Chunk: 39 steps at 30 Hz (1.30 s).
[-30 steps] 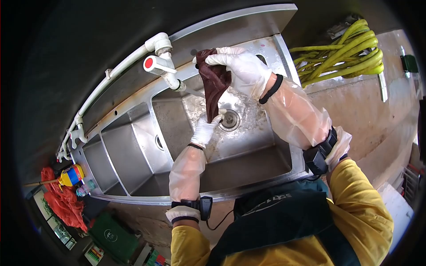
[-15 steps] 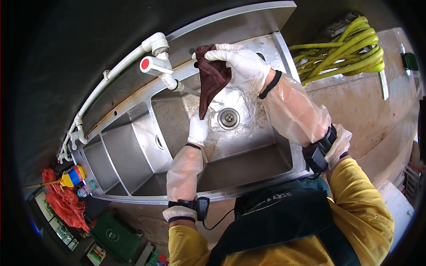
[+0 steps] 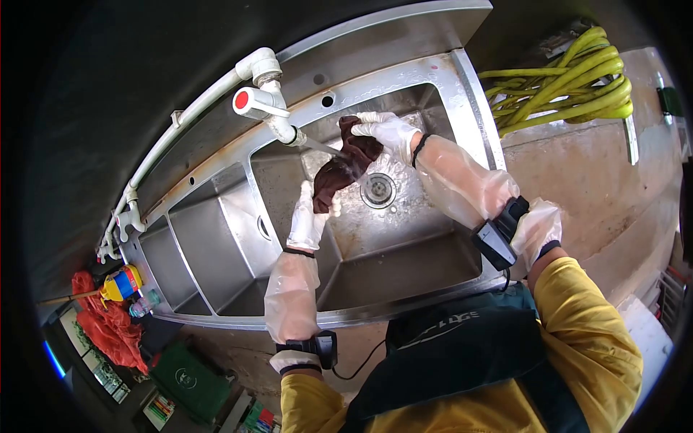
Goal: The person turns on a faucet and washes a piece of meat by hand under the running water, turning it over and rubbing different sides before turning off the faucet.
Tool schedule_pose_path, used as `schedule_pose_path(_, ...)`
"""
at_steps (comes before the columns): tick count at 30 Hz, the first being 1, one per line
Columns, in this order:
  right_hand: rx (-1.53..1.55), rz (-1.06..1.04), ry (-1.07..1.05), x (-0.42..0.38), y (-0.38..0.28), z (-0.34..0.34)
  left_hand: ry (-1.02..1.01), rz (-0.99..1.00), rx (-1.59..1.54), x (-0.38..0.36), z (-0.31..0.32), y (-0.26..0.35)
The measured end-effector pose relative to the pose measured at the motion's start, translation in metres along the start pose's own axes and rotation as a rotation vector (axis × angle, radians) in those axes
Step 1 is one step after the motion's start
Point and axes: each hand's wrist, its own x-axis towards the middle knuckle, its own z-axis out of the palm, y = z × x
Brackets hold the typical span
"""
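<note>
A wet dark-brown cloth [image 3: 345,167] is stretched between my two hands over the right basin of the steel sink [image 3: 426,242]. My left hand [image 3: 310,219], in a white glove, grips its lower end. The upper end is held by my right hand [image 3: 390,135], gloved in white too. From the white tap [image 3: 273,115] with a red-capped handle, a stream of water lands on the middle of the cloth. The round drain [image 3: 378,190] shows just right of the cloth, with water spread over the basin floor.
Two smaller basins [image 3: 209,227] lie to the left. A white pipe [image 3: 159,141] with more taps runs along the wall. A coiled yellow hose [image 3: 577,86] rests at the upper right. A yellow-and-blue container [image 3: 123,283], red plastic [image 3: 105,321] and a green bin [image 3: 189,379] stand at lower left.
Both hands have lowered the cloth into the basin, under the water stream. The cloth went from hanging steeply to slanting, spread wider between the hands.
</note>
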Motion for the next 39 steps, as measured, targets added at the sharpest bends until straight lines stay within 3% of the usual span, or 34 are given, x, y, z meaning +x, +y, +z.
schedule_pose_path(3,0.021,0.020,0.017,-0.001,0.009,-0.003,0.178,0.158,0.238,-0.003,-0.004,-0.008)
schedule_pose_path(6,-0.057,0.011,0.092,0.002,0.012,0.002,0.219,0.236,0.412,0.004,-0.028,-0.015)
schedule_pose_path(11,0.023,0.042,0.017,0.003,0.022,0.007,0.312,0.237,0.719,0.005,-0.039,-0.020)
schedule_pose_path(15,0.034,0.112,0.055,-0.008,0.012,0.008,0.318,0.320,0.664,0.005,-0.035,-0.021)
schedule_pose_path(17,0.018,0.077,0.111,-0.005,0.015,0.004,0.350,0.306,0.547,-0.001,-0.029,-0.018)
schedule_pose_path(23,0.018,0.051,0.168,0.000,0.014,-0.015,0.318,0.377,0.574,0.004,-0.046,-0.020)
schedule_pose_path(26,0.000,0.061,0.079,-0.025,0.001,0.015,0.405,0.565,0.911,0.015,-0.019,-0.022)
schedule_pose_path(28,0.023,0.116,0.002,-0.035,0.007,0.034,0.158,0.405,0.566,0.008,0.023,-0.010)
schedule_pose_path(30,-0.174,-0.036,0.029,-0.027,0.032,0.041,-0.035,0.235,0.111,0.007,0.045,-0.008)
schedule_pose_path(31,-0.042,0.000,-0.005,-0.023,0.039,0.036,-0.004,0.351,0.266,0.012,0.046,-0.011)
schedule_pose_path(32,-0.023,0.037,-0.121,-0.023,0.035,0.031,-0.010,0.344,0.267,0.014,0.043,-0.010)
schedule_pose_path(35,-0.120,-0.011,-0.215,-0.029,0.023,0.021,0.018,0.341,0.284,0.016,0.041,-0.008)
schedule_pose_path(39,-0.356,-0.032,-0.133,-0.030,-0.003,0.007,0.138,0.368,0.518,0.017,0.031,0.008)
